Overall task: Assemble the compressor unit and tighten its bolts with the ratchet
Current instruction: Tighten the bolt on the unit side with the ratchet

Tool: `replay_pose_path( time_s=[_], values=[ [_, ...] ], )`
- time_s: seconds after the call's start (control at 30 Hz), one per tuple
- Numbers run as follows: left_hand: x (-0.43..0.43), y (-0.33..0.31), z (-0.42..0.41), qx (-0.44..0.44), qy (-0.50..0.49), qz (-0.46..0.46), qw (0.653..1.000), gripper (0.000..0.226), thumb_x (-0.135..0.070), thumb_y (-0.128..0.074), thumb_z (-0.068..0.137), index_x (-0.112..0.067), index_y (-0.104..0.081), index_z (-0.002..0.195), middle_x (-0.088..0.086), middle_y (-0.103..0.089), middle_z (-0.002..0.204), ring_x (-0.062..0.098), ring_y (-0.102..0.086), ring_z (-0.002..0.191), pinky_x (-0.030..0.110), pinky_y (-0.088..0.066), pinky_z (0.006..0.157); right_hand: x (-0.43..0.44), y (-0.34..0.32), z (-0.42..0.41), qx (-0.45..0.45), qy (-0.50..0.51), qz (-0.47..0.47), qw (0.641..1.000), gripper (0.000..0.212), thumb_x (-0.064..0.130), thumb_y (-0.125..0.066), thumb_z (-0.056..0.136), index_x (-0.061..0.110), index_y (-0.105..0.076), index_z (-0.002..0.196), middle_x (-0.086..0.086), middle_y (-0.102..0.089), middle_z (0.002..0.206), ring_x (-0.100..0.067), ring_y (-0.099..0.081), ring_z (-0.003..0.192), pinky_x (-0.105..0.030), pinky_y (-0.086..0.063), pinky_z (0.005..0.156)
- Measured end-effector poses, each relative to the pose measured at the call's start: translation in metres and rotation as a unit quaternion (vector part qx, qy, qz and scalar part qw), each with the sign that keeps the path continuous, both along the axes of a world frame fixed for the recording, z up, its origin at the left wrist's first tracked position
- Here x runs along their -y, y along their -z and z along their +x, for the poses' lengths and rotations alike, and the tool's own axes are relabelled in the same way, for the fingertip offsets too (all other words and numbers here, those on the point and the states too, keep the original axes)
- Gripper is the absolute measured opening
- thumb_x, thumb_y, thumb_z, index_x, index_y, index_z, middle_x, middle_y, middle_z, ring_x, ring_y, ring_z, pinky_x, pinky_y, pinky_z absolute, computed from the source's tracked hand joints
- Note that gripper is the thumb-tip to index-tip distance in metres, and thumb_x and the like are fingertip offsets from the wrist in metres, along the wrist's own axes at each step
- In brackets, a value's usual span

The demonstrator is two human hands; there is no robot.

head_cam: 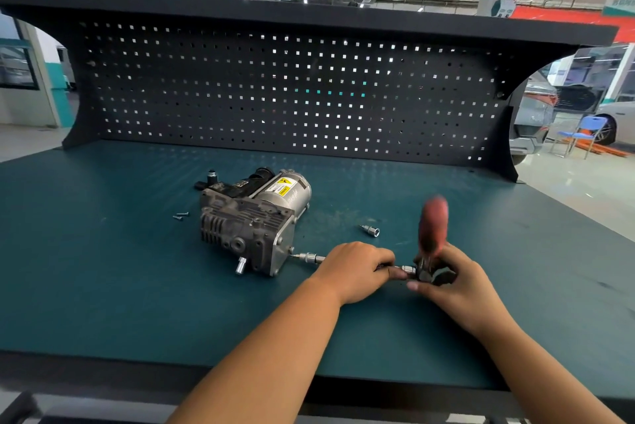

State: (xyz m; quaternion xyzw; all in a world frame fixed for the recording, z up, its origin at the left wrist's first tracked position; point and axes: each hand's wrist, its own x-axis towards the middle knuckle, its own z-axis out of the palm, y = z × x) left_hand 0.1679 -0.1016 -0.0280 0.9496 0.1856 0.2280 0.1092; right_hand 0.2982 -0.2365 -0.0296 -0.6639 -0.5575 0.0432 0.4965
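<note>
Teal surface backed by a black pegboard carries the compressor, lying left of centre. The left hand curls around the extension bar, whose tip reaches the compressor's end plate. The right hand grips the ratchet at its head, red handle upright and blurred. A loose socket lies nearby.

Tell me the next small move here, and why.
Probably swing the ratchet through one stroke with the right hand while the left hand steadies the extension bar. The bit tip appears seated on a bolt at the end plate of the compressor, and the red handle stands upright.
</note>
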Motion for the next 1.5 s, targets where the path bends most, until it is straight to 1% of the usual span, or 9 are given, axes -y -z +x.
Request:
replay_pose_path(
  time_s=[0.27,0.47,0.63,0.77,0.97,1.1,1.33,1.47,1.5],
  values=[
    [0.001,-0.003,0.000,-0.004,-0.006,-0.009,1.000,0.039,-0.053,-0.048,0.090,-0.017,-0.061,0.086,0.005,-0.064,0.085,0.025,-0.053,0.082,0.033,-0.027,0.060,0.002,-0.003,-0.006,0.019,-0.004,0.023,1.000,0.041,-0.012,-0.079,0.063,0.020,-0.061,0.081,0.002,-0.057,0.085,-0.010,-0.059,0.077,-0.021,-0.050,0.068],
    [0.003,-0.006,0.001,-0.021,0.028,0.006,0.999,0.023,-0.031,-0.048,0.090,-0.013,-0.061,0.091,0.010,-0.067,0.096,0.032,-0.056,0.091,0.033,-0.029,0.064,0.006,-0.005,-0.006,0.004,0.002,0.028,1.000,0.038,-0.010,-0.081,0.060,0.016,-0.061,0.078,-0.004,-0.059,0.083,-0.013,-0.057,0.077,-0.013,-0.047,0.065],
    [0.003,-0.006,0.003,-0.036,0.011,0.022,0.999,0.036,-0.045,-0.043,0.094,-0.014,-0.062,0.093,0.007,-0.067,0.095,0.028,-0.055,0.092,0.036,-0.037,0.069,0.008,-0.005,-0.008,0.004,-0.007,0.022,1.000,0.036,-0.012,-0.080,0.061,0.013,-0.060,0.078,-0.004,-0.057,0.082,-0.009,-0.056,0.073,-0.011,-0.045,0.062],
    [0.003,-0.006,0.003,-0.033,0.017,0.018,0.999,0.032,-0.040,-0.044,0.092,-0.012,-0.059,0.085,0.009,-0.066,0.090,0.031,-0.054,0.088,0.035,-0.032,0.063,0.008,-0.006,-0.006,0.008,-0.002,0.015,1.000,0.037,-0.012,-0.081,0.060,0.013,-0.060,0.079,-0.007,-0.058,0.083,-0.011,-0.056,0.075,-0.007,-0.042,0.062],
    [0.002,-0.007,0.005,-0.056,0.011,0.021,0.998,0.033,-0.043,-0.043,0.091,-0.015,-0.060,0.086,0.009,-0.066,0.092,0.031,-0.055,0.090,0.034,-0.033,0.064,0.007,-0.003,-0.003,-0.006,0.043,-0.021,0.999,0.041,0.002,-0.087,0.056,0.024,-0.059,0.076,0.001,-0.063,0.078,-0.004,-0.058,0.069,-0.008,-0.042,0.061],
    [0.001,-0.004,0.005,-0.059,0.004,0.013,0.998,0.042,-0.054,-0.044,0.092,-0.019,-0.048,0.068,-0.004,-0.047,0.063,0.023,-0.043,0.072,0.033,-0.031,0.063,0.008,0.000,0.002,-0.025,0.046,-0.058,0.997,0.035,0.010,-0.088,0.058,0.022,-0.063,0.079,-0.001,-0.067,0.072,-0.013,-0.063,0.071,-0.020,-0.047,0.067],
    [-0.002,-0.002,0.004,-0.048,-0.006,0.020,0.999,0.048,-0.059,-0.042,0.090,-0.018,-0.053,0.068,-0.004,-0.043,0.056,0.023,-0.044,0.067,0.032,-0.029,0.059,0.006,-0.001,0.004,-0.074,0.039,-0.075,0.994,0.040,0.016,-0.083,0.068,0.029,-0.061,0.098,-0.002,-0.070,0.078,-0.014,-0.065,0.074,-0.023,-0.049,0.074],
    [-0.003,-0.002,0.001,-0.033,-0.009,0.032,0.999,0.052,-0.069,-0.047,0.081,-0.019,-0.054,0.070,-0.005,-0.046,0.058,0.021,-0.045,0.066,0.031,-0.030,0.057,0.000,-0.002,0.000,-0.098,0.053,-0.076,0.991,0.007,0.027,-0.066,0.086,0.021,-0.062,0.088,0.002,-0.070,0.065,-0.009,-0.062,0.054,-0.016,-0.047,0.059],
    [-0.003,-0.002,0.001,-0.033,-0.009,0.034,0.999,0.052,-0.070,-0.050,0.079,-0.019,-0.055,0.072,-0.006,-0.046,0.058,0.020,-0.045,0.066,0.031,-0.029,0.057,-0.002,-0.002,0.001,-0.095,0.065,-0.087,0.990,0.018,0.031,-0.061,0.089,0.017,-0.063,0.079,0.001,-0.068,0.058,-0.009,-0.058,0.047,-0.015,-0.044,0.052]
  ],
)
